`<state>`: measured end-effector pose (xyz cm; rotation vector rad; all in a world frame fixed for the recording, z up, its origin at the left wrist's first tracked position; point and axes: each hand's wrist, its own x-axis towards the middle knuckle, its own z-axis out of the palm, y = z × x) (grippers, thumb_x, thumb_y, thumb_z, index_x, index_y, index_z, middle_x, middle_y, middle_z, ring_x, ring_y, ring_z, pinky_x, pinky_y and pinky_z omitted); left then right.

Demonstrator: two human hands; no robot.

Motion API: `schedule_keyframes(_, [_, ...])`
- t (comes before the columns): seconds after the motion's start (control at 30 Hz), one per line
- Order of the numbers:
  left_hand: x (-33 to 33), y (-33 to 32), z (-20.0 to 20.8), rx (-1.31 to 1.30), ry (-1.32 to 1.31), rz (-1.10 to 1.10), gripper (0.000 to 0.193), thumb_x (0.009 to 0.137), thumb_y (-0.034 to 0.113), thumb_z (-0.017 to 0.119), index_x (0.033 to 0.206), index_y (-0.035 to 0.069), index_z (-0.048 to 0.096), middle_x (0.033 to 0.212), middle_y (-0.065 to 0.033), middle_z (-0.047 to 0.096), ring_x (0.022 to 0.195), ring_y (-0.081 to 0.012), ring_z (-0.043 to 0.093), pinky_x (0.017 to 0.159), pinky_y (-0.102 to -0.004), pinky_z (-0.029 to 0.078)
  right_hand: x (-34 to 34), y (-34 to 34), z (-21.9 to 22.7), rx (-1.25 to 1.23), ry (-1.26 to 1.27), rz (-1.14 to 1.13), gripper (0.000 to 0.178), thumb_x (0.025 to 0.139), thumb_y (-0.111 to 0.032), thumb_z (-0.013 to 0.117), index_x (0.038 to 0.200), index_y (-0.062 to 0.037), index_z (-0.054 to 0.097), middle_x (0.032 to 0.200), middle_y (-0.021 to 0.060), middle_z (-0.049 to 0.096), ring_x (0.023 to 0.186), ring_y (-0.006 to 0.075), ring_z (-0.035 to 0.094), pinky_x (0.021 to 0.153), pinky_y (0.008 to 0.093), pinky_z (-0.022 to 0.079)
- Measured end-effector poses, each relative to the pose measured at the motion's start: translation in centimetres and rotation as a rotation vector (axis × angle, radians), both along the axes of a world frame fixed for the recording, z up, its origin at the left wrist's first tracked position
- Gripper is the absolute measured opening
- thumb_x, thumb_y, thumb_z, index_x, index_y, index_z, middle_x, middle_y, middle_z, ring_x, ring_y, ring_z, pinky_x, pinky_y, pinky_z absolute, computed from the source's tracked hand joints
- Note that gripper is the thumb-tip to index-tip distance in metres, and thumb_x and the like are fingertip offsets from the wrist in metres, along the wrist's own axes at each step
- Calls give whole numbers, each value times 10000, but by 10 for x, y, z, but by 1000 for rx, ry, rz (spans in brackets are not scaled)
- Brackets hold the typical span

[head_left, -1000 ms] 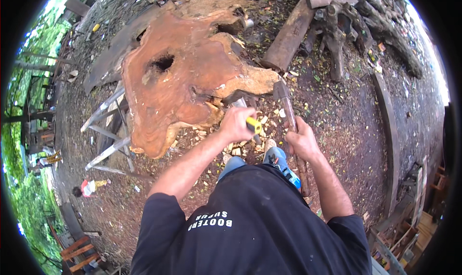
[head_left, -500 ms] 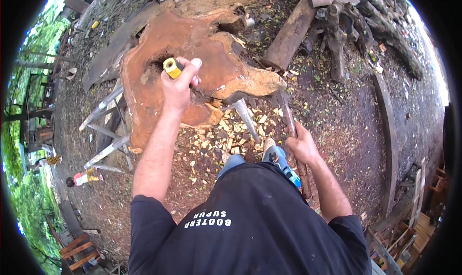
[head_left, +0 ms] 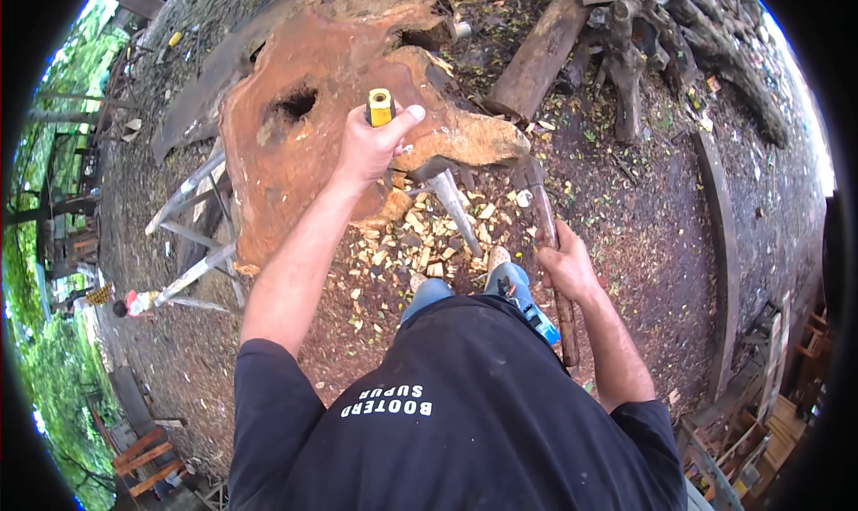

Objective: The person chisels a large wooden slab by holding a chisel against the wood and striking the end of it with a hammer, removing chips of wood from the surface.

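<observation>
My left hand (head_left: 371,149) is closed round the yellow-and-black handle of a chisel (head_left: 381,109), held upright over a large wood slab (head_left: 326,64). The chisel's blade is hidden below my fist, so I cannot tell whether it touches the wood. Lower on the right, my right hand (head_left: 569,265) grips a hammer (head_left: 545,212) by its long wooden handle. Its dark head points away from me, beside the slab's pale, cut tip. The slab is reddish-brown with an irregular outline and a dark hollow (head_left: 295,104) left of my left hand.
Metal legs (head_left: 189,189) stand under the slab, one grey leg (head_left: 456,212) close before my feet. Wood chips (head_left: 429,243) litter the ground there. A log (head_left: 541,55) and gnarled roots (head_left: 626,73) lie far right, a long plank (head_left: 718,261) nearer. A person (head_left: 134,304) is at far left.
My left hand has moved right across the slab with the chisel, away from the dark hollow. My right hand and the hammer have shifted slightly right.
</observation>
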<state>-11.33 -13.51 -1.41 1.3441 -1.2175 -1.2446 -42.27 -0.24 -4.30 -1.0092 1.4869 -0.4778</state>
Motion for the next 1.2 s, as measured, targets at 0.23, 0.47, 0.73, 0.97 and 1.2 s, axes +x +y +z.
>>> schedule_keyframes(0.23, [-1, 4, 5, -12, 34, -103, 238, 855, 176, 718, 718, 108, 536, 566, 49, 478, 478, -50, 434, 455, -234, 356, -5, 11, -4, -28, 25, -1, 328, 783, -109, 563, 1088, 11, 559, 725, 69, 594, 507, 132, 566, 482, 310, 480])
schedule_keyframes(0.47, [7, 10, 9, 7, 98, -183, 200, 825, 142, 691, 714, 98, 532, 551, 40, 459, 463, -53, 407, 449, -239, 327, -4, 19, 1, -50, 23, -19, 313, 785, -93, 536, 1081, 10, 543, 689, 46, 565, 480, 117, 529, 456, 292, 443])
schedule_keyframes(0.73, [21, 16, 3, -31, 143, -254, 187, 820, 146, 721, 729, 66, 578, 579, 31, 523, 496, -50, 462, 456, -232, 344, 8, 19, 27, -91, 15, 3, 327, 775, -97, 548, 1084, 9, 525, 697, 26, 537, 475, 98, 504, 423, 268, 424])
schedule_keyframes(0.97, [22, 22, -6, -131, 75, -241, 220, 849, 114, 719, 720, 76, 545, 575, 40, 503, 467, -34, 433, 438, -229, 340, 55, -22, 128, -569, 179, 122, 291, 781, -91, 556, 1052, 12, 523, 624, 90, 554, 544, 187, 584, 520, 360, 468])
schedule_keyframes(1.2, [-2, 33, -9, -175, 79, -215, 154, 816, 149, 756, 815, 67, 625, 715, 40, 586, 671, -62, 544, 635, -247, 456, 102, -41, 125, -655, 575, 605, 299, 775, -128, 604, 996, 33, 484, 705, 267, 636, 675, 471, 653, 676, 547, 520])
